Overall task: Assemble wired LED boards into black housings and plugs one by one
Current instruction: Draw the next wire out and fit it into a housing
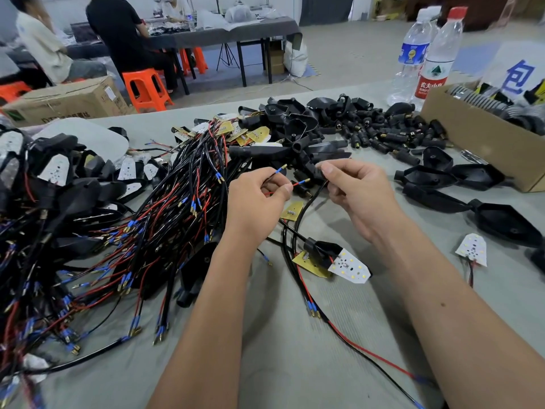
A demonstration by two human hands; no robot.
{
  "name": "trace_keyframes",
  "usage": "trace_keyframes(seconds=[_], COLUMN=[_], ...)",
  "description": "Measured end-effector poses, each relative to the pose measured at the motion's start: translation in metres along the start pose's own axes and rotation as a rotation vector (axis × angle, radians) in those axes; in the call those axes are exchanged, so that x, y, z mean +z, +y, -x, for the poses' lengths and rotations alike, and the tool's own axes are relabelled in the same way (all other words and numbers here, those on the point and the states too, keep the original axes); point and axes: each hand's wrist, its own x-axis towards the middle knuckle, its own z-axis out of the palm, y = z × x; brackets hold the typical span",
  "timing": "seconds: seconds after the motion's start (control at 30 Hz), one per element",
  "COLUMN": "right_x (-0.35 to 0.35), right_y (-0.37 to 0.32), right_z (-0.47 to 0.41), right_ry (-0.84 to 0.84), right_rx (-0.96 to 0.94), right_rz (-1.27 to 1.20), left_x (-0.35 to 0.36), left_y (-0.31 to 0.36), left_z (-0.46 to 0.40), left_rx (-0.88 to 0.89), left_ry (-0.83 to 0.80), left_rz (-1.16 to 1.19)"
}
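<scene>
My left hand (256,193) pinches a pair of thin wires, a black wire (276,172) and a red wire (298,183), each ending in a blue sleeve and a brass pin. My right hand (352,187) grips a small black plug (319,172) on a black cable (303,211) just right of the pins. That cable runs down toward a black housing (320,251) with a white LED board (351,266) lying on the table below my hands. Pins and plug are close but apart.
A tangled heap of wired boards (165,219) fills the left. Empty black housings (295,128) and loose plugs (383,131) lie behind my hands. A cardboard box (477,143) and two water bottles (433,57) stand at the right. A loose LED board (472,249) lies at the right.
</scene>
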Motion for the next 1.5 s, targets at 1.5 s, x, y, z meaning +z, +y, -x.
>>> trace_keyframes(seconds=[1.5], right_x=[0.007], right_y=[-0.007], right_z=[0.006], right_ry=[0.056], right_rx=[0.075], right_rz=[-0.277], left_x=[0.007], left_y=[0.000], left_z=[0.003], left_rx=[-0.087], left_ry=[0.129], left_rz=[0.246])
